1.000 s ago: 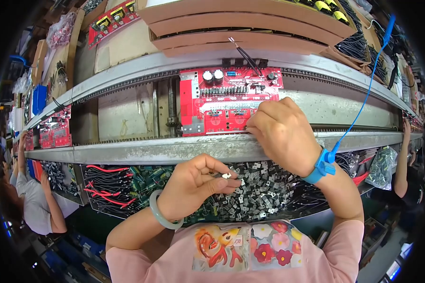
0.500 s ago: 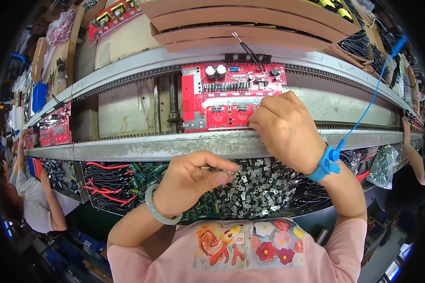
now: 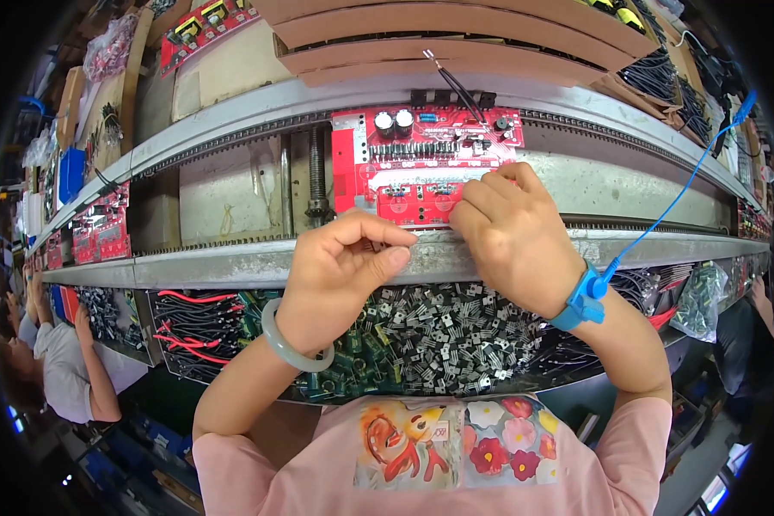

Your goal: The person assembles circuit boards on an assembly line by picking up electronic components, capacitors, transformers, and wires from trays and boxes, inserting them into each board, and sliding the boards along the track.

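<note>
A red circuit board [image 3: 349,172] lies across the two metal rails, fitted with capacitors and a row of black parts. My right hand [image 3: 516,241], a blue wrist strap around its wrist, bends over the board's near right corner. Its fingers are curled together, and their tips hide whatever they pinch. Just left of it, above the near rail [image 3: 232,264], my left hand [image 3: 340,267] is closed, thumb and index tip close together; what they hold cannot be made out. Below both hands is a heap of loose black transistors [image 3: 460,344] with metal legs.
Green parts [image 3: 353,357] and black and red wires [image 3: 193,331] lie beside the transistors. Tweezers [image 3: 456,84] rest at the board's far side. A cardboard box [image 3: 456,60] stands behind the far rail. A blue cord [image 3: 684,193] runs from the strap. Another person [image 3: 69,370] works at left.
My left hand has risen from above the transistor heap to the near rail, closer to the board. My right hand has shifted slightly down and left, staying at the board's near right corner.
</note>
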Tool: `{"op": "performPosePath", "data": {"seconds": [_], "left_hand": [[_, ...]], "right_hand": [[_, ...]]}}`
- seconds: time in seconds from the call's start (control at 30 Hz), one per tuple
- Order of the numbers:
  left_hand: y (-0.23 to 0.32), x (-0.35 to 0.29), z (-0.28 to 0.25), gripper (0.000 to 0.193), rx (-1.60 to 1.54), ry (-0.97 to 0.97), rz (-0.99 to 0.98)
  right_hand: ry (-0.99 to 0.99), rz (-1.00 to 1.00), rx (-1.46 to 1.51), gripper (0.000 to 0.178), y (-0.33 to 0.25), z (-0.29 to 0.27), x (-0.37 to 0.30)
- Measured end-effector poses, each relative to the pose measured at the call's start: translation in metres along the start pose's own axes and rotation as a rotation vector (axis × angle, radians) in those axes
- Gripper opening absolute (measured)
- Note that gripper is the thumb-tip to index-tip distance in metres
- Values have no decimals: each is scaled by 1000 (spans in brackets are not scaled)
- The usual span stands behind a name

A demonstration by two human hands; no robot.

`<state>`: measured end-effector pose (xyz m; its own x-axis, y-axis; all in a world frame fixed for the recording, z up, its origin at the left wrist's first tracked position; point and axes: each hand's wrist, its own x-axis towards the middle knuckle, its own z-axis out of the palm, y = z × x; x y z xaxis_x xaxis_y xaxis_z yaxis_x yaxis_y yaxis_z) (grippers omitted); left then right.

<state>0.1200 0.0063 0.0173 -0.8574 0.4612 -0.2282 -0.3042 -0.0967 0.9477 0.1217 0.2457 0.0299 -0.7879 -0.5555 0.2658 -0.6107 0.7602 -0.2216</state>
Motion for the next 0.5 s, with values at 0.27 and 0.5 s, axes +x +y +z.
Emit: {"op": "performPosePath", "data": {"seconds": [0.27, 0.5], "left_hand": [[-11, 20, 8, 15, 353, 62, 92], [-7, 27, 20, 14, 815, 95, 440]], "right_hand": [[-150, -163, 106, 23, -73, 2, -36], [-166, -178, 199, 11, -71, 9, -43]]}}
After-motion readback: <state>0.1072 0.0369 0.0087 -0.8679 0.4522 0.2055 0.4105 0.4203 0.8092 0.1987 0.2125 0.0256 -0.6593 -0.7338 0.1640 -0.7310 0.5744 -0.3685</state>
